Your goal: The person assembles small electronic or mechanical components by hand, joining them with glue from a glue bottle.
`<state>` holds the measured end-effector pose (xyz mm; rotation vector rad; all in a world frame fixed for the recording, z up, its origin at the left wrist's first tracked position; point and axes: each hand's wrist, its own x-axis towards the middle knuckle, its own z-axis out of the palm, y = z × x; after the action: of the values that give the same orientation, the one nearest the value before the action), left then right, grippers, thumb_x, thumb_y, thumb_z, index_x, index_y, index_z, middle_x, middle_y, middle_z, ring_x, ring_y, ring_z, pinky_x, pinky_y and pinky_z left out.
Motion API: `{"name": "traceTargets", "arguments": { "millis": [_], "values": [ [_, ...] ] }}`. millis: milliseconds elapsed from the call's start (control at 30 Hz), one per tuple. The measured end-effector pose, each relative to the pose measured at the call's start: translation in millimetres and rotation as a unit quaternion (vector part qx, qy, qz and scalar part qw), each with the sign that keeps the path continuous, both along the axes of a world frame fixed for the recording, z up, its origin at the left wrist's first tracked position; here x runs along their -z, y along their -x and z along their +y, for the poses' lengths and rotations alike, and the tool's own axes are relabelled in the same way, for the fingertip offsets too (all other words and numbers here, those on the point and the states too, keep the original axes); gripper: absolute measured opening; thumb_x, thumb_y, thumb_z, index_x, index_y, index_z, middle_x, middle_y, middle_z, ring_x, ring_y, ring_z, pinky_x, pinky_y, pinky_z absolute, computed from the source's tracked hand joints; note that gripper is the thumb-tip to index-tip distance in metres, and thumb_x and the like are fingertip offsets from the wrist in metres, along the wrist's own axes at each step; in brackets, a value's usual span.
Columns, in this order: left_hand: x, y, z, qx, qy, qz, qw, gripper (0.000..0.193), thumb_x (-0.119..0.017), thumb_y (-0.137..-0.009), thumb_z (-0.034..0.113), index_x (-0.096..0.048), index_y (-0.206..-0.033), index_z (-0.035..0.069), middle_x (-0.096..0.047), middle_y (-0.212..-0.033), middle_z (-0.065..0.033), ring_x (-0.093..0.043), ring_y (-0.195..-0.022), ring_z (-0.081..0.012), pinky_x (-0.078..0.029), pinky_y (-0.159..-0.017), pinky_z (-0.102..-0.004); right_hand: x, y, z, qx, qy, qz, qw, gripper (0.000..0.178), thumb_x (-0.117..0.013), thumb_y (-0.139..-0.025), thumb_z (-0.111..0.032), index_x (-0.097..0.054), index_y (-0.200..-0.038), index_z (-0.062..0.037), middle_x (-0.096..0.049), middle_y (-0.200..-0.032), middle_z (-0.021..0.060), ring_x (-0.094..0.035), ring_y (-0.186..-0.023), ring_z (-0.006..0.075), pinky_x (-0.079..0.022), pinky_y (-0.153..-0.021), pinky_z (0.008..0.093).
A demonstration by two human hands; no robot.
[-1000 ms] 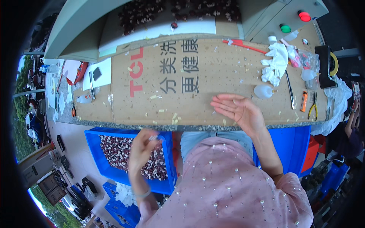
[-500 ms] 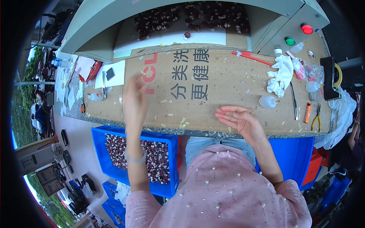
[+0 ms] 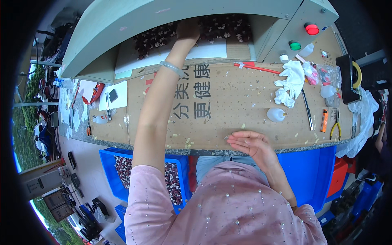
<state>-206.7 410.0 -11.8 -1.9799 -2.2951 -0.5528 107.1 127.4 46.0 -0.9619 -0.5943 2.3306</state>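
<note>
Small dark-red-and-white pieces inside the grey cabinet are judged light, stiff, best pinched singly by the sides; left hand placed at them, grip indiscernible; right hand loosely cupped before the cabinet.

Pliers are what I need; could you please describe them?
On the cardboard-covered bench, find the black tape dispenser at the right end. Nearer the front, just right of a slim orange item, lie the pliers, the only yellow-handled tool there.

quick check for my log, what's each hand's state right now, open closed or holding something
Left hand: inside the machine at the dark pieces; grip can't be told.
Right hand: open, nothing visible in it.
</note>
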Motion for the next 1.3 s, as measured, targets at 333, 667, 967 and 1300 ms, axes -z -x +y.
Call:
{"name": "traceTargets", "arguments": {
  "millis": [333, 667, 967, 1300],
  "values": [
    [-24, 36, -28, -0.010, -0.142, -0.264, 0.954, 0.016, -0.063, -0.079, 0.013, -0.065, -0.094, 0.008, -0.064, -0.089, -0.0116, -0.063, -0.081, -0.0257, -0.053, -0.071, -0.0352, 2, 3, 2, -0.023, 0.014, 0.022, 0.999, 0.029, -0.049, -0.086, -0.008, -0.056, -0.108, 0.0096, -0.060, -0.108, 0.0223, -0.058, -0.106, 0.0266, -0.044, -0.096, 0.0339],
    [-29, 41, -40, 0.004, 0.040, -0.233, 0.972, 0.026, -0.066, -0.078, 0.014, -0.066, -0.102, 0.006, -0.066, -0.089, -0.0079, -0.064, -0.075, -0.0134, -0.054, -0.059, -0.0242, -6, 16, -7, -0.032, -0.003, 0.003, 0.999, 0.032, -0.046, -0.084, -0.006, -0.054, -0.109, 0.0116, -0.058, -0.110, 0.0252, -0.057, -0.106, 0.0311, -0.043, -0.097, 0.0373],
    [-54, 42, -85, -0.038, -0.105, -0.790, 0.603, 0.023, -0.047, -0.086, -0.001, -0.054, -0.107, -0.002, -0.057, -0.097, -0.0140, -0.055, -0.087, -0.0202, -0.051, -0.073, -0.0324, -4, 12, -10, -0.028, -0.003, 0.000, 1.000, 0.032, -0.047, -0.083, -0.006, -0.054, -0.108, 0.0117, -0.058, -0.109, 0.0253, -0.057, -0.106, 0.0316, -0.043, -0.097, 0.0375],
    [-70, -80, -274, 0.018, 0.086, -0.936, 0.340, 0.035, -0.050, -0.091, 0.009, -0.045, -0.123, -0.005, -0.054, -0.099, -0.0086, -0.049, -0.079, -0.0111, -0.044, -0.068, -0.0229, -9, 23, 7, 0.040, -0.169, -0.086, 0.981, 0.026, -0.051, -0.088, -0.008, -0.059, -0.109, 0.0048, -0.062, -0.101, 0.0148, -0.060, -0.087, 0.0155, -0.048, -0.078, 0.0254]
  ]
}}
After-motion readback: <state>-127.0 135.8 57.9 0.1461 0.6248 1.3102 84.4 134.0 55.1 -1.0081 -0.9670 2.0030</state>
